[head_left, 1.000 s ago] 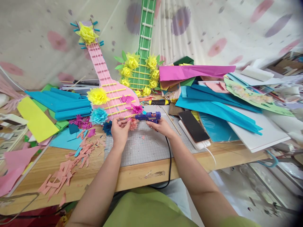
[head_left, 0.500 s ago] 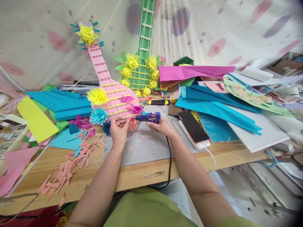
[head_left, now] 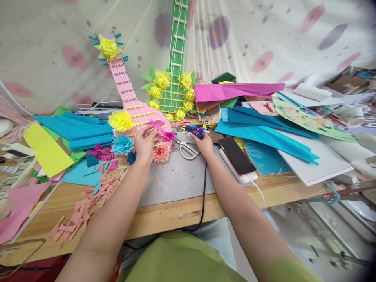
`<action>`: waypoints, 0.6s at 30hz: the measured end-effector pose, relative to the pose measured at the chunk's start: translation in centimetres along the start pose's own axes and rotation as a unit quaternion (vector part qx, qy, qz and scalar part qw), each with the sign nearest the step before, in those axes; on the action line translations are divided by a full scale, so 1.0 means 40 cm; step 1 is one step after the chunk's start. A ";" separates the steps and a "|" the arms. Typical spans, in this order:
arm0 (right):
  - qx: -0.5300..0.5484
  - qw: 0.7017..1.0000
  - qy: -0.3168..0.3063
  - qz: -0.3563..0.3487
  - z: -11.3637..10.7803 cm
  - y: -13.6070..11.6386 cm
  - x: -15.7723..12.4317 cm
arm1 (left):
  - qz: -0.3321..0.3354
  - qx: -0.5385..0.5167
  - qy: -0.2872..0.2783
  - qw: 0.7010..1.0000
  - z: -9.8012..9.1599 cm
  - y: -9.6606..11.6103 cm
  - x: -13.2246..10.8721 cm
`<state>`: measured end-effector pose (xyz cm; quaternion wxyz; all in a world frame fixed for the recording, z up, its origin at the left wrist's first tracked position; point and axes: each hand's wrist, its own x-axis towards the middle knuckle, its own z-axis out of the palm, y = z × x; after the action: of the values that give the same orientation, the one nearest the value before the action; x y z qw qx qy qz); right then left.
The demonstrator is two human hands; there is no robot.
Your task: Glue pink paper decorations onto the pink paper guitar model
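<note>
My left hand (head_left: 144,143) reaches onto the body of the pink paper guitar (head_left: 138,115), fingers curled near its yellow strings; whether they pinch anything is hidden. A salmon paper flower (head_left: 161,153) lies on the grey cutting mat (head_left: 176,180) just right of that hand. My right hand (head_left: 202,143) is closed on the blue glue gun (head_left: 196,130), held over the mat's far edge with its black cord trailing toward me. White-handled scissors (head_left: 188,149) lie between my hands. Magenta flowers (head_left: 169,136), a yellow flower (head_left: 121,120) and a teal flower (head_left: 122,144) sit on the pink guitar.
A green paper guitar (head_left: 175,70) with yellow flowers leans on the cloth behind. A phone (head_left: 236,156) lies right of the mat. Blue, magenta and yellow paper sheets (head_left: 264,129) pile on both sides. Pink paper scraps (head_left: 79,211) litter the wooden table's left front.
My left hand let go of the salmon flower, which now lies on the mat, and moved up onto the pink guitar. My right hand carried the glue gun back and right, uncovering the scissors.
</note>
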<state>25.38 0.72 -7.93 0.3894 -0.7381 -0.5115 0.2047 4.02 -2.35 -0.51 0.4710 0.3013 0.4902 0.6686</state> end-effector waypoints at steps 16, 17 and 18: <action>-0.092 0.968 0.176 -0.155 -0.031 0.030 -0.079 | -0.062 0.001 -0.122 0.991 0.047 0.034 0.019; -0.092 0.959 0.215 -0.160 -0.040 0.030 -0.101 | -0.068 0.001 -0.131 0.989 0.054 0.036 0.015; -0.092 0.950 0.249 -0.163 -0.049 0.026 -0.123 | -0.073 0.001 -0.140 0.988 0.061 0.037 0.010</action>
<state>25.44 -4.67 -7.99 0.4632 -0.7047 -0.5281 -0.0997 5.46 -1.18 1.69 0.5819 0.3557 0.4409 0.5835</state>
